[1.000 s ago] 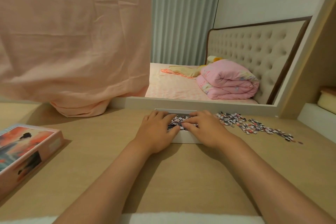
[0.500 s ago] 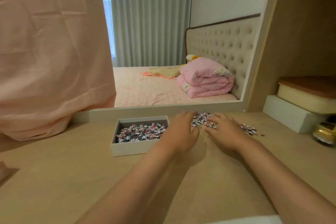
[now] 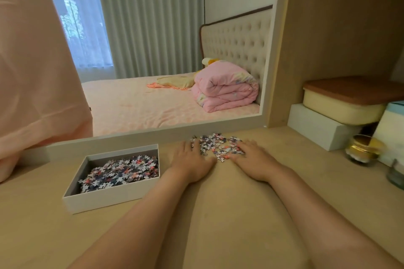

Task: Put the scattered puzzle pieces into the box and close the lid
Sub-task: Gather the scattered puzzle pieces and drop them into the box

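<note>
A white open box (image 3: 105, 200) lies on the wooden desk at the left, with several small puzzle pieces inside it. To its right, a loose heap of puzzle pieces (image 3: 215, 144) lies on the desk near the mirror frame. My left hand (image 3: 191, 162) lies flat on the desk with its fingers against the left side of the heap. My right hand (image 3: 253, 159) lies flat with its fingers against the heap's right side. The heap sits between both hands. The box lid is out of view.
A mirror frame (image 3: 153, 133) runs along the back of the desk. A pink cloth (image 3: 32, 72) hangs at the left. At the right stand a white block (image 3: 317, 129), a cream container (image 3: 343, 102), a gold-lidded jar (image 3: 363, 148) and a glass (image 3: 396, 173).
Both hands have left the box and moved right to the loose heap. The view has swung right, so the picture lid at the left is no longer seen.
</note>
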Demonstrator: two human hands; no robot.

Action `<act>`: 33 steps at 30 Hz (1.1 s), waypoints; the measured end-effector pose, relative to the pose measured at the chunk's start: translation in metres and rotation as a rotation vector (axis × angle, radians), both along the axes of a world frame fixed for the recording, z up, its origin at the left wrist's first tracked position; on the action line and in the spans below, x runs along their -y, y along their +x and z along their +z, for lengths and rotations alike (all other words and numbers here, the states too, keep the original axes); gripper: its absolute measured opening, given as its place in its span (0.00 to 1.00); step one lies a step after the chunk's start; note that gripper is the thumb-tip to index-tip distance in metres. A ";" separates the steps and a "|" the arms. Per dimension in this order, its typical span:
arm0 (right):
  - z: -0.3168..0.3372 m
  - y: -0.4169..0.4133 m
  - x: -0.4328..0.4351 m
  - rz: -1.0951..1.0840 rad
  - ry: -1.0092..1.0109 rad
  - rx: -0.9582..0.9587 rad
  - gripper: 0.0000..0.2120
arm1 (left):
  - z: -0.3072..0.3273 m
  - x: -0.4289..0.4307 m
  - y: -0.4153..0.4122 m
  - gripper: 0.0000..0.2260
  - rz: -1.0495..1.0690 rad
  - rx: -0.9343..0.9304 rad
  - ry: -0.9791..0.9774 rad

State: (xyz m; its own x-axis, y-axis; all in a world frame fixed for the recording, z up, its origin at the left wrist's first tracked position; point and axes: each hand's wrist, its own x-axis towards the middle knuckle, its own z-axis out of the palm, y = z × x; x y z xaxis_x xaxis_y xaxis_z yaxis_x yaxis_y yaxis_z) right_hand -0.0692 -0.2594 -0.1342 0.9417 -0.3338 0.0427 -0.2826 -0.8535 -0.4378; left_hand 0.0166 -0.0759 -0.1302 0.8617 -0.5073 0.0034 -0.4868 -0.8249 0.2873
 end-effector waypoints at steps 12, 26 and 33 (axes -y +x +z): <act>-0.003 0.057 0.005 0.133 0.091 0.119 0.23 | -0.007 0.022 0.032 0.26 -0.084 0.105 -0.262; 0.009 0.072 -0.006 0.231 0.359 0.244 0.18 | -0.008 0.015 0.032 0.18 -0.010 0.144 -0.409; 0.003 0.078 -0.010 0.291 0.176 0.070 0.23 | -0.009 0.015 0.033 0.22 0.091 0.193 -0.345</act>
